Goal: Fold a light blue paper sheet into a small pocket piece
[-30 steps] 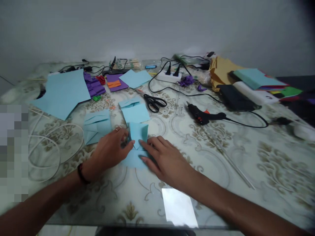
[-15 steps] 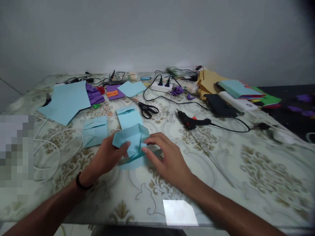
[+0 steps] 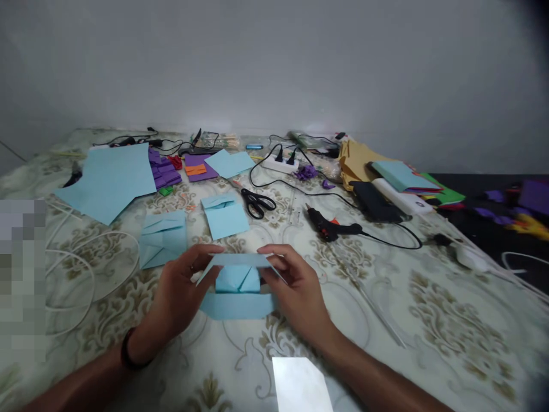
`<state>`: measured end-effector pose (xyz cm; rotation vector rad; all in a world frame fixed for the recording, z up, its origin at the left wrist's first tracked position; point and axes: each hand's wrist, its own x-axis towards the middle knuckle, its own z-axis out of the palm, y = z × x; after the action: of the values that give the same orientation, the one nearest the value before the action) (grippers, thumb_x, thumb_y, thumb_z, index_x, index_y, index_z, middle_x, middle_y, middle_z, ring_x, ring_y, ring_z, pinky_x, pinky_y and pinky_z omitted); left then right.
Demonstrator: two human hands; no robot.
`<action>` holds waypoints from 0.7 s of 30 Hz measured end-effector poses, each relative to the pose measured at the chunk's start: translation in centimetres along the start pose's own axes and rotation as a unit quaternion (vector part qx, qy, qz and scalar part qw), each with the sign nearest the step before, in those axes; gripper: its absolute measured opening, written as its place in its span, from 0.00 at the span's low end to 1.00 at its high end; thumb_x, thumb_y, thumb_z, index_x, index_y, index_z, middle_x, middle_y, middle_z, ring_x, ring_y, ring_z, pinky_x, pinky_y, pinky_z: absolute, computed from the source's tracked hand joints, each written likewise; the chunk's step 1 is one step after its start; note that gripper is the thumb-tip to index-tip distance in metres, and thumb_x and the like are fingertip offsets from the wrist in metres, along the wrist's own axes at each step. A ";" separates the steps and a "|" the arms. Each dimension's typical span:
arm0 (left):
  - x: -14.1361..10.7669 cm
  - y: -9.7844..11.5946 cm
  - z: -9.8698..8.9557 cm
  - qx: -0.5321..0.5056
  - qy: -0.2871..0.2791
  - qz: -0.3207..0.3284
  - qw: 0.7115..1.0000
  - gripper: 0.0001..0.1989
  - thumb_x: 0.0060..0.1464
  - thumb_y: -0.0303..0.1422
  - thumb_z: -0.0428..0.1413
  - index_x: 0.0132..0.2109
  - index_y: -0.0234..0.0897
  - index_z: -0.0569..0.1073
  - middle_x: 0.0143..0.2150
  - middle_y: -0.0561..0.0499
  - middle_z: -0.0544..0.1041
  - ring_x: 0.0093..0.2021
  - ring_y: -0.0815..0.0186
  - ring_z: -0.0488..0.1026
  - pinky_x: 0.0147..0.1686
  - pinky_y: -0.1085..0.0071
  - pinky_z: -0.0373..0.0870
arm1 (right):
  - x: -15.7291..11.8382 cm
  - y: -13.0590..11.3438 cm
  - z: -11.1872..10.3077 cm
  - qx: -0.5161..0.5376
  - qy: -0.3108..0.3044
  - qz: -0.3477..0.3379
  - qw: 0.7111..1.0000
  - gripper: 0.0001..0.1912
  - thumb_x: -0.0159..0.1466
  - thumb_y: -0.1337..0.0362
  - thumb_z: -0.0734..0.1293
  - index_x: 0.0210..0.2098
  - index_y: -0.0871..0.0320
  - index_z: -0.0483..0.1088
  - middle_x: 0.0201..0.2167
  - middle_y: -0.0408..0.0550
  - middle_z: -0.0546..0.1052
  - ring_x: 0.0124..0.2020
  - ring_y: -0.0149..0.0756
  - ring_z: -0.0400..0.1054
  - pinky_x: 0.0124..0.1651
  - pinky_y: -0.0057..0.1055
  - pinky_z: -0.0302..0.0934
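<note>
A folded light blue paper (image 3: pixel 238 306) stands partly opened between my hands, its top flap raised and a creased inner part showing. My left hand (image 3: pixel 182 286) grips its left side, fingers at the upper edge and thumb inside. On the right side my right hand (image 3: pixel 295 283) holds it the same way, some fingertips hidden behind the flap. Just beyond lies a blue folded piece (image 3: pixel 226 217), and to the left another blue folded piece (image 3: pixel 163 237).
Black scissors (image 3: pixel 258 203) and a glue gun (image 3: pixel 328 223) with a cable lie beyond my hands. Farther back are a power strip (image 3: pixel 281 165), large blue paper (image 3: pixel 114 177), purple paper strips and yellow envelopes (image 3: pixel 358 160). White cable coils lie at left.
The blue paper has been turned and opened out, its flap now raised. My right hand has moved from pinching a fold to gripping the right side; my left hand holds the left side.
</note>
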<state>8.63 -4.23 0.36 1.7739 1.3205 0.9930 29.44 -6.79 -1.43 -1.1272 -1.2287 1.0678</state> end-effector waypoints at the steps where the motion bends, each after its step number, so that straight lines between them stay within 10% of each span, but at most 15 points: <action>1: -0.2 0.1 -0.1 -0.022 0.001 0.010 1.000 0.09 0.60 0.33 0.59 0.48 0.40 0.77 0.40 0.50 0.86 0.40 0.60 0.85 0.37 0.70 0.81 | -0.1 -0.1 -0.1 0.003 0.002 -0.014 1.000 0.10 0.63 0.65 0.70 0.44 0.55 0.74 0.26 0.40 0.78 0.26 0.32 0.73 0.29 0.27 0.67; 21: -4.4 -1.2 0.1 0.113 0.048 0.215 0.969 0.15 0.54 0.32 0.62 0.50 0.47 0.74 0.43 0.52 0.86 0.40 0.60 0.85 0.37 0.70 0.82 | -1.4 -2.2 -0.8 0.064 0.018 -0.030 0.997 0.13 0.58 0.73 0.73 0.38 0.49 0.81 0.32 0.40 0.83 0.32 0.30 0.77 0.33 0.20 0.68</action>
<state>7.40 -8.26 -1.45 2.2749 1.1664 1.2104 30.14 -8.51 0.54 -1.0014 -1.1425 1.0601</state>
